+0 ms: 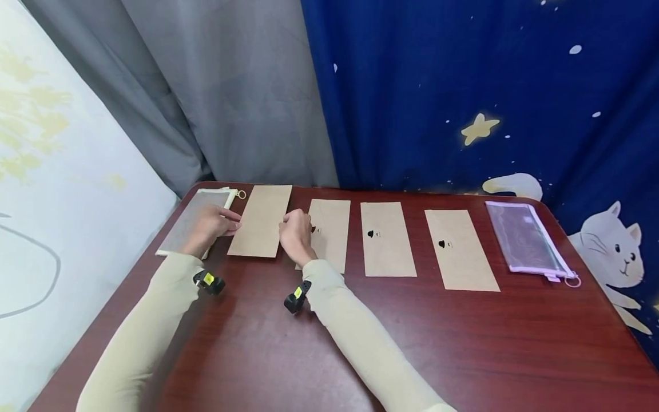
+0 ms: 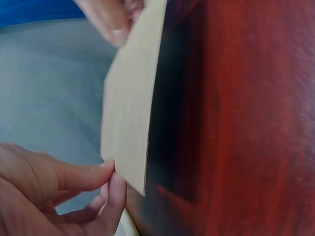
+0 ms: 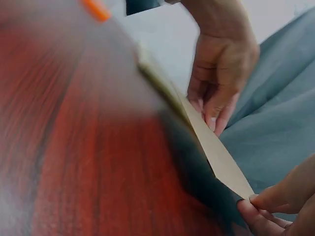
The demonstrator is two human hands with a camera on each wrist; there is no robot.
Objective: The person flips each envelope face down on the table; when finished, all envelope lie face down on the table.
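A plain brown paper envelope [image 1: 261,220] is held by its two long edges, raised a little off the table, with a dark shadow beneath it in both wrist views. My left hand [image 1: 212,226] pinches its left edge between thumb and fingers [image 2: 110,172]. At the opposite edge my right hand [image 1: 296,232] pinches it too, thumb and fingertips [image 3: 253,199] meeting on the paper. Under the left hand lies a clear zip pouch [image 1: 180,220] with a pale yellow zipper, partly covered by that hand. The right hand overlaps a second brown envelope [image 1: 332,240] with a small black hat print.
Two more printed brown envelopes, a middle one [image 1: 387,252] and a right one [image 1: 465,266], lie apart in the row. A purple mesh zip pouch [image 1: 530,237] rests at the far right. Curtains [image 1: 247,103] hang behind the dark red table [image 1: 463,343]; a white panel stands left.
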